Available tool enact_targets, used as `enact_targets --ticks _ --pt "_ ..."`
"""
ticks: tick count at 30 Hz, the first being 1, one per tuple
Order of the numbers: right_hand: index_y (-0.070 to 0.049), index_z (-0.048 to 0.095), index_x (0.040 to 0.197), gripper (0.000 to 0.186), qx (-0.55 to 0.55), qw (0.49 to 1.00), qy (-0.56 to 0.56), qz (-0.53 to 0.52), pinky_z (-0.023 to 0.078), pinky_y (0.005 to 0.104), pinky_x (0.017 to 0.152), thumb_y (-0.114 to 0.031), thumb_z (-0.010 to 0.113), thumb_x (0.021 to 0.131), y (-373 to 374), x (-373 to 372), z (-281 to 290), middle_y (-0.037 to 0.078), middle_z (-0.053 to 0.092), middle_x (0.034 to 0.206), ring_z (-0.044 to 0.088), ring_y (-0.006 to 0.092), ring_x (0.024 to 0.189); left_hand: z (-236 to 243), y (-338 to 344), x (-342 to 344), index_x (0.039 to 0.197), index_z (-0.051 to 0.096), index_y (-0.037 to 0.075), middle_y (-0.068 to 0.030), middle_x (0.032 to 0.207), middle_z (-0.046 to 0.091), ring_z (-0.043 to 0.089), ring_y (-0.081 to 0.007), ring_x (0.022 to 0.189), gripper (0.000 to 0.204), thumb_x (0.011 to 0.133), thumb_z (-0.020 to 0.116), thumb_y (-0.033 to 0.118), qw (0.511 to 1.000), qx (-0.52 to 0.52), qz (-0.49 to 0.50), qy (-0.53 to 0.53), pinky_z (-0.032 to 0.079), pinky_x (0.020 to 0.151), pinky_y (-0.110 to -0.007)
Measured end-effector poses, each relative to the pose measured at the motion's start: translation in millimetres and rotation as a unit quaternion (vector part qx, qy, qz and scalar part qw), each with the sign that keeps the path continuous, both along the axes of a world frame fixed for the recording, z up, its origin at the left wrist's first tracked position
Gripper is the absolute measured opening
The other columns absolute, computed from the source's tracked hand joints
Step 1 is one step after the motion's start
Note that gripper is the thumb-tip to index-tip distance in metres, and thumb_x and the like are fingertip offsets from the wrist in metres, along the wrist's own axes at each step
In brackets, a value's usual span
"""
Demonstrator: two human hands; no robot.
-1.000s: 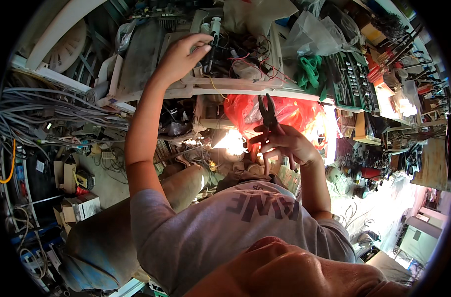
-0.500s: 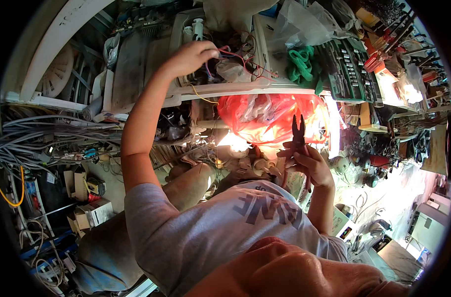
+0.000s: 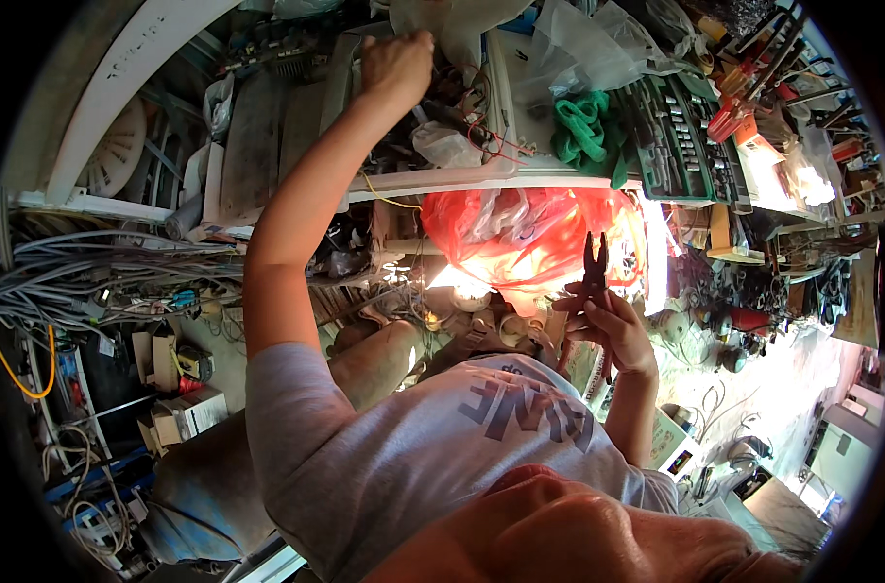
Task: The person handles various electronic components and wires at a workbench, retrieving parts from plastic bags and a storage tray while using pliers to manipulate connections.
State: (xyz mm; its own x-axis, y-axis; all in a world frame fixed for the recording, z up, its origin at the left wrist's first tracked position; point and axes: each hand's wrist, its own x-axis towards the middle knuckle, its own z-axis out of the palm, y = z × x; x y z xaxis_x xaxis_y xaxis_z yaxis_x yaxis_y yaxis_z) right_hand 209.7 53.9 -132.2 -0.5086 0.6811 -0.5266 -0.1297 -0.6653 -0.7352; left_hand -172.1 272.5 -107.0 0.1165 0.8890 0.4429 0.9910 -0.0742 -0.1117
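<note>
We see glare bleaching the floor (image 3: 768,374) at right. Leftward, we get dimness, with straight edges bending toward the black rim.

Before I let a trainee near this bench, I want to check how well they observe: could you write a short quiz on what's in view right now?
1. Multiple choice: which one grips the pliers? A) left B) right C) both
2. True or false: the red plastic bag is below the white bench edge.
3. Fill the gap: in the picture, the green bundle lies to the ____ of the left hand.

Key: 1. B, the right hand. 2. True. 3. Right.
</note>
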Motion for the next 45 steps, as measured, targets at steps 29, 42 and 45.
enact_targets --ticks 29,42,45 --pt "0.003 0.05 0.124 0.031 -0.008 1.0 -0.017 0.009 0.056 0.03 0.076 -0.012 0.044 0.098 -20 29 -20 0.014 0.064 0.109 0.066 0.0155 0.083 -54 61 -13 0.099 0.062 0.003 -0.0157 0.095 0.067 0.063 -0.0338 0.093 0.035 0.093 0.05 0.035 0.928 -0.221 -0.056 -0.296 0.047 0.08 -0.041" --pt "0.003 0.049 0.124 0.032 -0.002 0.999 -0.005 0.032 0.055 0.0299 0.08 -0.014 0.046 0.097 -20 27 -14 0.013 0.064 0.11 0.066 0.0167 0.088 -41 33 12 0.094 0.069 0.003 -0.0109 0.082 0.069 0.065 -0.0228 0.078 0.053 0.076 0.072 0.053 0.92 -0.343 -0.103 -0.162 0.048 0.071 -0.034" --pt "0.003 0.046 0.128 0.036 -0.002 0.999 0.001 0.046 0.054 0.0299 0.082 -0.015 0.046 0.098 -21 30 -13 0.013 0.062 0.116 0.065 0.0166 0.092 -33 33 14 0.087 0.066 0.003 -0.0078 0.073 0.063 0.057 -0.018 0.068 0.051 0.074 0.074 0.052 0.901 -0.393 -0.078 -0.165 0.044 0.063 -0.034"
